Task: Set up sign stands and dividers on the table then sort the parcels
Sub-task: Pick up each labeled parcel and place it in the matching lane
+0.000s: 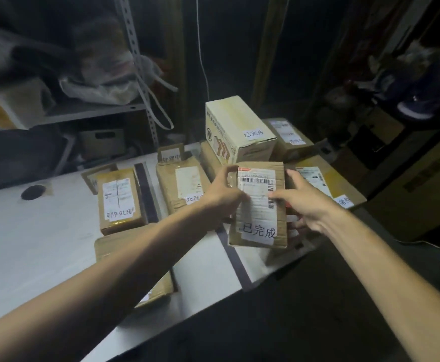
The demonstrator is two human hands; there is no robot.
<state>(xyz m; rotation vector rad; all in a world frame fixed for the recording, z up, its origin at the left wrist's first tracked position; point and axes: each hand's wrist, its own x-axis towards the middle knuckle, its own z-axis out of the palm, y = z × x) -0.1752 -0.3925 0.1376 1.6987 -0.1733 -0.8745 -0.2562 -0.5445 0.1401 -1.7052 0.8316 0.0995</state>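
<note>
A brown cardboard parcel (259, 231) with a barcode label and a white "已完成" sticker is held above the white table (31, 244). My left hand (224, 194) grips its left edge, thumb on the label. My right hand (305, 202) grips its right edge, thumb on the barcode. Two dark divider strips (145, 194) (236, 259) lie across the table. A small sign stand (170, 152) stands at the back behind a brown parcel (182, 186). Left of the first strip lies a parcel marked "待处理" (119, 199).
A cream box (237, 129) sits on brown parcels at the back. More parcels (326, 184) (289, 137) lie on the right. Another parcel (135, 257) lies under my left forearm. A metal shelf (88, 113) with bags stands left; the table's front edge drops to dark floor.
</note>
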